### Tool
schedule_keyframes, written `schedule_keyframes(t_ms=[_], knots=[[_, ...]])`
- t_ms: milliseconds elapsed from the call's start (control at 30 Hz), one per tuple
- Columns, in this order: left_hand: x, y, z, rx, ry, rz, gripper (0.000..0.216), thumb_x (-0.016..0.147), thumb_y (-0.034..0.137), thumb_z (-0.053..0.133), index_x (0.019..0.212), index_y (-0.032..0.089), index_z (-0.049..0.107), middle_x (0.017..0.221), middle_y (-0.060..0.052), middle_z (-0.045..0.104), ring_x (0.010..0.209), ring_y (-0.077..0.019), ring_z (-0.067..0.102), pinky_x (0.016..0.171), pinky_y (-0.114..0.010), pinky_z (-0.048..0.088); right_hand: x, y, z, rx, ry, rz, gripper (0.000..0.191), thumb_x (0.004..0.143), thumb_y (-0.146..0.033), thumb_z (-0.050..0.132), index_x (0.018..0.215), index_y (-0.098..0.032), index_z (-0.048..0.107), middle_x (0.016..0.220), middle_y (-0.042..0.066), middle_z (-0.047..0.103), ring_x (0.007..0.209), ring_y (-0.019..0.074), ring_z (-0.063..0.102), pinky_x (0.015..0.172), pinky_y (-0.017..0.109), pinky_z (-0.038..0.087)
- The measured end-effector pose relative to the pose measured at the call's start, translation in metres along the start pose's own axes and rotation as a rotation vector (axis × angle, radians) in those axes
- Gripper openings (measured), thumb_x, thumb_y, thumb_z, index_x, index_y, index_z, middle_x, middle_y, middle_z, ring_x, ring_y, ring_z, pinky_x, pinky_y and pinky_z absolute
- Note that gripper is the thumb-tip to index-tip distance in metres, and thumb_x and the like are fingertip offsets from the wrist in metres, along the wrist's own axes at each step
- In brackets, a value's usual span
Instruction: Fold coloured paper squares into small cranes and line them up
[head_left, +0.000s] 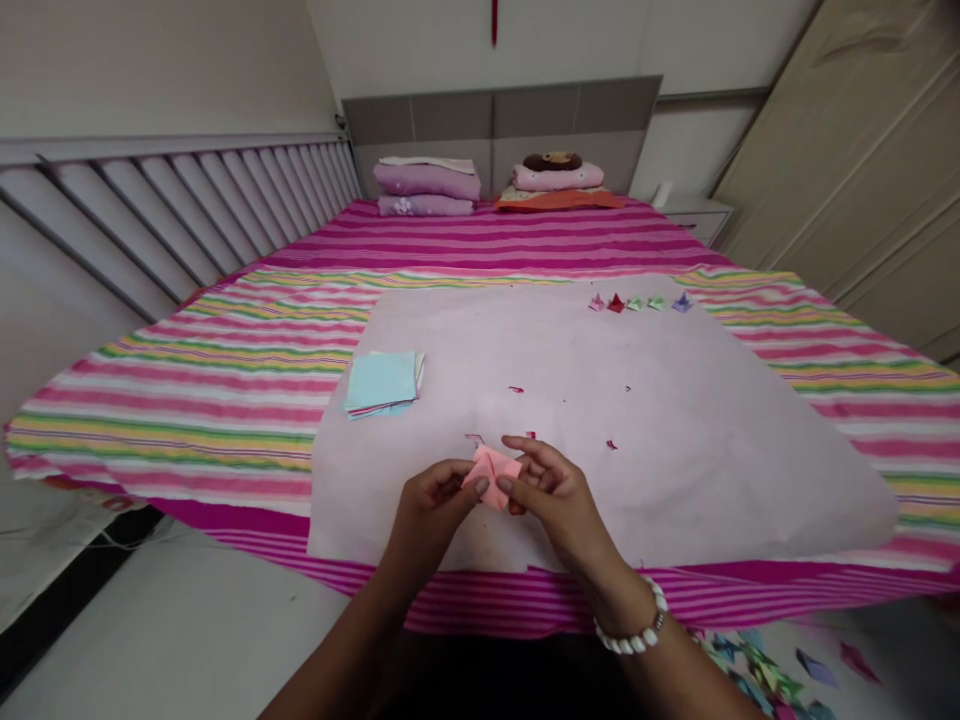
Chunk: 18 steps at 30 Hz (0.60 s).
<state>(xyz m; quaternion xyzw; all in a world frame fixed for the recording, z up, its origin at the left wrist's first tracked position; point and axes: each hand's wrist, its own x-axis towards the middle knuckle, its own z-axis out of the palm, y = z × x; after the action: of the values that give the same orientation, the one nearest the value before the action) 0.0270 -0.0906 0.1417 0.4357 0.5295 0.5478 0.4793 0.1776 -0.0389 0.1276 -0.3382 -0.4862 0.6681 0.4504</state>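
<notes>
Between my two hands is a small pink folded paper (495, 467), held just above the white sheet (555, 350) on the bed. My left hand (439, 505) pinches its left side, thumb on top. My right hand (551, 490) grips the right side with the thumb pressed on it, the index finger raised past the far edge. Creases cross the paper's face; its underside is hidden. To the left lies a stack of square paper (382, 382), light blue on top. Red paper scraps (531, 436) lie just beyond my hands.
A row of small folded paper figures, including a red one (616, 303) and a purple one (682, 303), stands at the sheet's far right. Many colored folded papers (765, 670) lie on the floor at lower right. Folded bedding (427, 185) sits by the headboard (450, 120).
</notes>
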Motion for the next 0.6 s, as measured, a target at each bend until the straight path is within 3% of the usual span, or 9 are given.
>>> schedule_keyframes(t_ms=[200, 400, 600], knots=[[-0.002, 0.006, 0.000, -0.023, 0.030, -0.025, 0.016, 0.072, 0.030, 0.074, 0.077, 0.016, 0.072, 0.067, -0.002, 0.069, 0.064, -0.0140, 0.061, 0.059, -0.024, 0.049, -0.004, -0.004, 0.001, -0.066, -0.033, 0.006, 0.022, 0.071, -0.027, 0.075, 0.091, -0.021, 0.071, 0.050, -0.006, 0.059, 0.045, 0.0104, 0.055, 0.048, 0.024, 0.044], [-0.003, -0.002, -0.005, -0.079, -0.005, -0.026, 0.014, 0.074, 0.026, 0.071, 0.086, 0.020, 0.075, 0.071, -0.001, 0.068, 0.064, -0.0120, 0.056, 0.061, -0.024, 0.046, -0.005, -0.002, -0.001, 0.009, -0.055, 0.009, 0.006, 0.072, -0.021, 0.073, 0.077, -0.020, 0.071, 0.047, -0.004, 0.062, 0.043, 0.0098, 0.055, 0.048, 0.022, 0.042], [-0.001, -0.005, -0.006, -0.218, -0.044, -0.031, 0.013, 0.073, 0.017, 0.064, 0.079, 0.019, 0.076, 0.074, -0.002, 0.067, 0.068, -0.0123, 0.054, 0.065, -0.025, 0.044, -0.006, -0.004, -0.002, 0.065, -0.086, -0.025, 0.013, 0.071, -0.011, 0.065, 0.074, -0.021, 0.072, 0.058, -0.003, 0.065, 0.049, 0.0112, 0.058, 0.053, 0.024, 0.046]])
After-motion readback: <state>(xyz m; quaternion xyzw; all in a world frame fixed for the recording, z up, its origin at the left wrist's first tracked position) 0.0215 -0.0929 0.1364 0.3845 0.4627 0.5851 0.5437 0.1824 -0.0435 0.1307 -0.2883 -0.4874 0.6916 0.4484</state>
